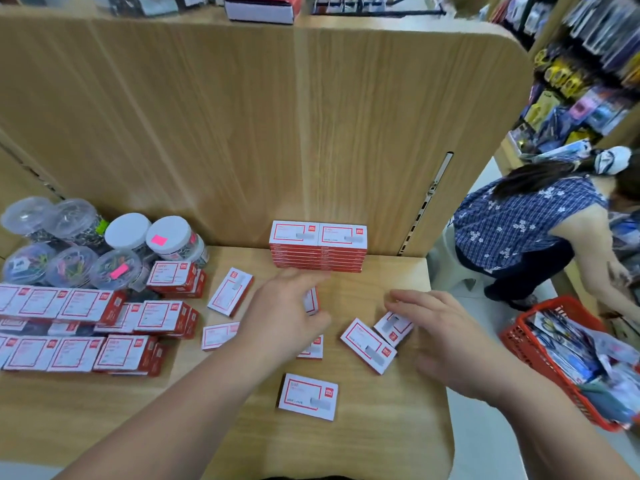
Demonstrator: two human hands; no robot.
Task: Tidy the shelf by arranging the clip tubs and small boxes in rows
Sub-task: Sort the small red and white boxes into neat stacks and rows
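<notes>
Boxes, small and white with red borders, lie scattered over the right half of the wooden shelf (381, 427). The left hand (280, 320) hovers over the middle of the scatter with fingers loosely curled; a small box (310, 301) stands on edge just at its fingertips, though whether the hand actually pinches it cannot be told. Another box (313, 348) peeks out from under the palm. The right hand (446, 337) is spread, palm down, its fingertips resting on a tilted box (393, 327), which touches a second angled box (367, 346) beside it. Nearer the shelf's front edge one box (307, 396) lies flat and apart from the rest. Two more lie to the left of the left hand, one slanted (230, 292) and one lower (220, 336).

Against the back panel (242, 133) stands a neat double stack of boxes (318, 247), two columns side by side. On the left side of the shelf, larger packs of boxes (79, 327) sit in rough rows, some overlapping. Behind them cluster the clip tubs (90, 247), clear round containers with clear or white lids, two bearing pink stickers.

Off the shelf's right end, a red basket (540, 355) filled with packaged goods stands in the aisle, and a person in a blue patterned top (519, 220) bends toward the neighbouring shelves.
</notes>
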